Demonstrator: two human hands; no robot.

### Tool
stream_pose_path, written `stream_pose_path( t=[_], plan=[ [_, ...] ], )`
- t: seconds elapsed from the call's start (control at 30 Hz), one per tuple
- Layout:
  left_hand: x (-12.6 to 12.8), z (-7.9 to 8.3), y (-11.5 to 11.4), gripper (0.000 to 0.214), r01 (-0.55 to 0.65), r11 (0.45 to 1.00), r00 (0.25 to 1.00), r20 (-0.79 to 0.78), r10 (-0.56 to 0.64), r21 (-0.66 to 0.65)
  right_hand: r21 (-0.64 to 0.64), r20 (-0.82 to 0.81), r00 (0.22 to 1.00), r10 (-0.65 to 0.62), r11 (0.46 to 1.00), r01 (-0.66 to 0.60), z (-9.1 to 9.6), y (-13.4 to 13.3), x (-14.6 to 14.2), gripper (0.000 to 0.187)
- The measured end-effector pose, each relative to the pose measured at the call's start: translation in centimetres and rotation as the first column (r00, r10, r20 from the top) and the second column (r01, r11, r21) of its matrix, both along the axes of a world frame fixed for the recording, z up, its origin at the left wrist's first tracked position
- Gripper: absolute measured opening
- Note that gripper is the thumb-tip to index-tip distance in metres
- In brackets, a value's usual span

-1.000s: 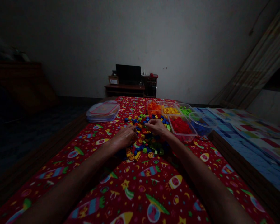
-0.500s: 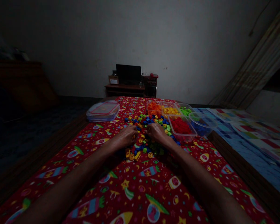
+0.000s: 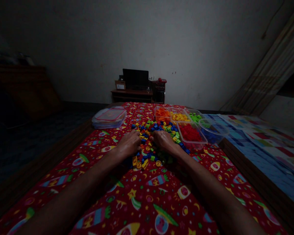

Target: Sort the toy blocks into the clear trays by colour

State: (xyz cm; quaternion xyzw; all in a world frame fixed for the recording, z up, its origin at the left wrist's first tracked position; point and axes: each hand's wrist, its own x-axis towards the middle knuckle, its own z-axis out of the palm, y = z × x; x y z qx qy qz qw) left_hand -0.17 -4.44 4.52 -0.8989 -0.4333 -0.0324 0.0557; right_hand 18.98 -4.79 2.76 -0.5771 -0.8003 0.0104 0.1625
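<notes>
A heap of small coloured building bricks (image 3: pixel 154 130) lies on a red patterned cloth (image 3: pixel 147 195). My left hand (image 3: pixel 128 143) rests at the heap's left side with its fingers curled down into the bricks. Beside it, my right hand (image 3: pixel 164 140) sits palm down, fingers bent into the pile. What either hand pinches is hidden in the dim light. Clear tubs stand just to the right: one with red bricks (image 3: pixel 191 133), one with orange (image 3: pixel 161 114), one with yellow (image 3: pixel 178 116), one with green (image 3: pixel 195 116), one with blue (image 3: pixel 212 135).
A stack of clear lids (image 3: pixel 109 117) lies at the far left of the cloth. A checked blue cloth (image 3: pixel 259 147) covers the surface to the right. Against the far wall stands a low wooden shelf with a dark screen (image 3: pixel 136 79). The room is dim.
Both hands have drawn closer together over the heap, the right one moving left and lower into the bricks. The view has shifted slightly downward.
</notes>
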Motion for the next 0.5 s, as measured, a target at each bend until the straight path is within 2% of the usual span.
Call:
stream_pose_path(
  t=[0.1, 0.17, 0.23, 0.33, 0.4, 0.5],
  plan=[
    [0.4, -0.4, -0.6, 0.008, -0.015, 0.997, 0.999, -0.040, 0.017, 0.070, 0.027, -0.262, 0.963, 0.069, 0.998, -0.064, 0.0, 0.8, 0.2, 0.028],
    [0.4, -0.7, -0.3, 0.009, -0.001, 0.999, 0.999, -0.032, 0.003, 0.050, 0.014, -0.438, 0.895, 0.082, 0.996, -0.084, -0.1, 1.4, 0.0, 0.028],
    [0.3, -1.1, 0.3, 0.010, 0.016, 1.000, 1.000, 0.002, -0.016, 0.017, -0.053, -0.591, 0.805, 0.058, 0.993, -0.110, -0.1, 1.7, -0.3, 0.029],
    [0.1, -1.5, 1.4, 0.012, 0.026, 0.999, 0.992, 0.121, -0.022, -0.027, -0.199, -0.788, 0.615, -0.023, 0.955, -0.220, 0.1, 1.6, -0.6, 0.035],
    [0.1, -1.7, 2.2, 0.012, 0.003, 0.998, 0.964, 0.266, 0.012, -0.056, -0.268, -0.882, 0.462, -0.099, 0.910, -0.317, 0.3, 1.4, -0.5, 0.037],
    [0.2, -1.7, 2.8, 0.023, 0.004, 0.965, 0.828, 0.542, 0.144, -0.262, -0.333, -0.935, 0.264, -0.235, 0.837, -0.435, 0.6, 1.2, -0.4, 0.034]
  ],
)
